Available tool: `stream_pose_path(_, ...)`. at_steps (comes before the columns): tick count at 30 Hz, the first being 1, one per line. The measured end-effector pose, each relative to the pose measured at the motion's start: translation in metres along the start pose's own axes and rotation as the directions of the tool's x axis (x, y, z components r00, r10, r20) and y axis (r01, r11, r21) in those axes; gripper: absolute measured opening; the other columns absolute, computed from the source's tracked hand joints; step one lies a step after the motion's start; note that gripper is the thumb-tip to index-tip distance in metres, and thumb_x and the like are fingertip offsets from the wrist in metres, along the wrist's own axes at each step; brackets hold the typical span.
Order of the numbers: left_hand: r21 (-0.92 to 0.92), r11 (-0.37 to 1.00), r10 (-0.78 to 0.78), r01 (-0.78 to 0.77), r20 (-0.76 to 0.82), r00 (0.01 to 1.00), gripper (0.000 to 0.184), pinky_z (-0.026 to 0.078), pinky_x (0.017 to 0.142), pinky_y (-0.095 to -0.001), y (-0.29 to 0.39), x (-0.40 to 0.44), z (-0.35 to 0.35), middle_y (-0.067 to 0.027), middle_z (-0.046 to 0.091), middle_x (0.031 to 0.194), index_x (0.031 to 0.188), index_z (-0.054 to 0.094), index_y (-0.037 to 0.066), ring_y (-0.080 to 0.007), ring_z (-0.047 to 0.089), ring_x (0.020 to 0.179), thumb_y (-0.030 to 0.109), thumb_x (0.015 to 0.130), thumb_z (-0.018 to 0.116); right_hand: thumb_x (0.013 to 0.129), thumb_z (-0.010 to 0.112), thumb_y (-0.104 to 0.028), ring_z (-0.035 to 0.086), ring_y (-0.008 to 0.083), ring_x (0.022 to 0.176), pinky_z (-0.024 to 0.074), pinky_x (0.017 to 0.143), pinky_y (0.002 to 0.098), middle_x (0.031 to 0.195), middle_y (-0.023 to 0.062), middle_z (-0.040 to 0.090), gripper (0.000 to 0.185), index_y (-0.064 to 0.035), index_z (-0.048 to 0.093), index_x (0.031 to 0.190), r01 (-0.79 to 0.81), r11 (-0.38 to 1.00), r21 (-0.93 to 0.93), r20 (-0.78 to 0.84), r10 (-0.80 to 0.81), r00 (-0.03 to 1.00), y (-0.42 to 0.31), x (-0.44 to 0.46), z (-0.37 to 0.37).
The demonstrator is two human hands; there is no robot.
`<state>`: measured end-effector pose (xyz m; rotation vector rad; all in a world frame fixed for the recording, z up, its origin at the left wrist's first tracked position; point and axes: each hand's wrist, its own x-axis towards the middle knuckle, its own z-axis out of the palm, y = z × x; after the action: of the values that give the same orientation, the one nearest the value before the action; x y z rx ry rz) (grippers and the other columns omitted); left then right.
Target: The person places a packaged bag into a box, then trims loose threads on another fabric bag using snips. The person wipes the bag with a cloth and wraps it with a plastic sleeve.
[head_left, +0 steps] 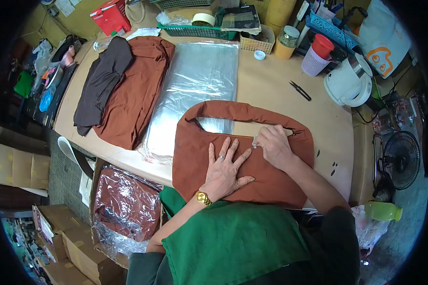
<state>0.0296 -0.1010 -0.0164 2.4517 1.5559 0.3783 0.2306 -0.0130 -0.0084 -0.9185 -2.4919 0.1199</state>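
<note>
Hands, both bare, on a brown fabric bag [278,185], spread flat along the near edge of a large tan desk [271,78], with its curved strap [228,110] away from the body. Left of the bag, a flat pile of brown cloth [142,90], overlapped by a dark folded cloth [104,78]. Between the bag and that pile, clear plastic sheets [202,66], stacked flat and partly beneath the strap. Left of the bag and lower than the desk, a carton [94,194] with brown goods in clear wrap [128,202].

As for progress, to judge by looks: body and strap already joined, bag apparently whole. No wrap around it yet, unlike the goods in the carton. Probably some attention to the bag's upper edge in hand, not yet finished.

Left arm in from the bag's lower left corner, forearm slanted inward; left hand [222,173] palm down at mid-bag, fingers fanned, pressing lightly perhaps, gripping nothing. Right arm in across the bag's right side, elbow bent outward; right hand [273,146] at the upper edge, fingers bent and bunched, seemingly gripping a small pale piece [255,141], too small to identify.

Beyond the bag's right end, black snips [300,90]. Over the bag's lower left, a gold watch [203,198]; nearer its middle, a finger ring [221,157].
</note>
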Motion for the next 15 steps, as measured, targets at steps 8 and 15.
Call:
stream_pose_path(8,-0.017,1.000,0.000,0.001,0.013,1.000,0.081,0.009,0.114,-0.0666,0.000,-0.001,-0.004,-0.0161,0.035,0.153,0.146,0.046,0.023,-0.0338,0.021,0.147,0.070,0.080,0.057,0.073,0.062,-0.006,0.057,0.0272,0.097,0.0392,0.084,0.0408,0.088,0.0071,0.056,0.006,-0.0085,0.061,0.078,0.045,0.998,0.041,-0.081,-0.042,0.996,-0.009,0.015,0.014)
stream_pose_path(15,0.012,1.000,0.014,-0.014,0.007,1.000,0.081,0.009,0.114,-0.0661,0.002,-0.001,-0.004,-0.0167,0.035,0.153,0.146,0.046,0.023,-0.0334,0.022,0.147,0.070,0.080,0.057,0.071,0.066,-0.008,0.057,0.0249,0.092,0.0386,0.083,0.0402,0.086,0.0056,0.055,0.012,-0.0107,0.063,0.082,0.060,0.998,-0.010,-0.053,-0.061,0.997,-0.009,0.018,0.013)
